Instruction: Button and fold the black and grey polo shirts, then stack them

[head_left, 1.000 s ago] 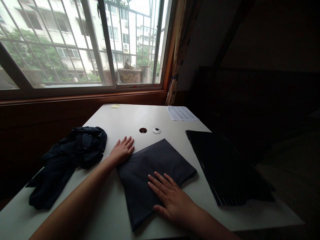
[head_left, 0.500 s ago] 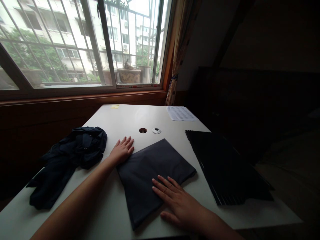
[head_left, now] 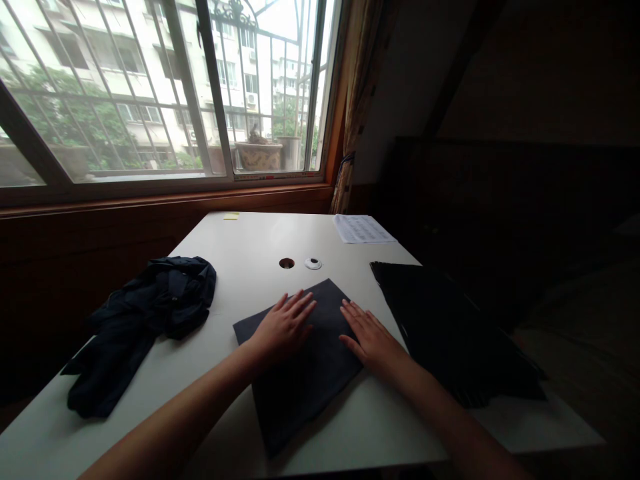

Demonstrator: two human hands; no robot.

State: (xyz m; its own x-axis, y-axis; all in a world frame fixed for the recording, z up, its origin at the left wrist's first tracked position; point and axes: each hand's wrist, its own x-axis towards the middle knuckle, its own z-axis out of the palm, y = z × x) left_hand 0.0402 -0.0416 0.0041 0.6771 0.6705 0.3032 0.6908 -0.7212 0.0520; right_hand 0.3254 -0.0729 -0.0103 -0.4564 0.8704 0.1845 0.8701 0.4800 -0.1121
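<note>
A dark, flat, folded piece that looks like cloth point(head_left: 320, 373) lies on the white table point(head_left: 240, 250). My left hand point(head_left: 284, 328) rests flat on its upper left part, fingers stretched forward. On its right side lies my right hand point(head_left: 374, 339), palm down with the fingers out and the thumb apart. Neither hand grips anything. To the left is a crumpled dark blue garment point(head_left: 175, 293). On the right, a stack of dark, flat, glossy-edged pieces point(head_left: 450, 327) reaches toward the table's right edge; what they are I cannot tell.
Printed sheets point(head_left: 364, 229) lie at the far right corner of the table, and a yellow note point(head_left: 231, 217) at the far left. A round cable hole point(head_left: 287, 263) and its white cover point(head_left: 313, 264) sit mid-table. Behind stands a barred window point(head_left: 150, 93) with a curtain point(head_left: 353, 120).
My left hand has moved right, from the folded piece's left corner onto its surface. My right hand has slid forward and to the right, up along the piece.
</note>
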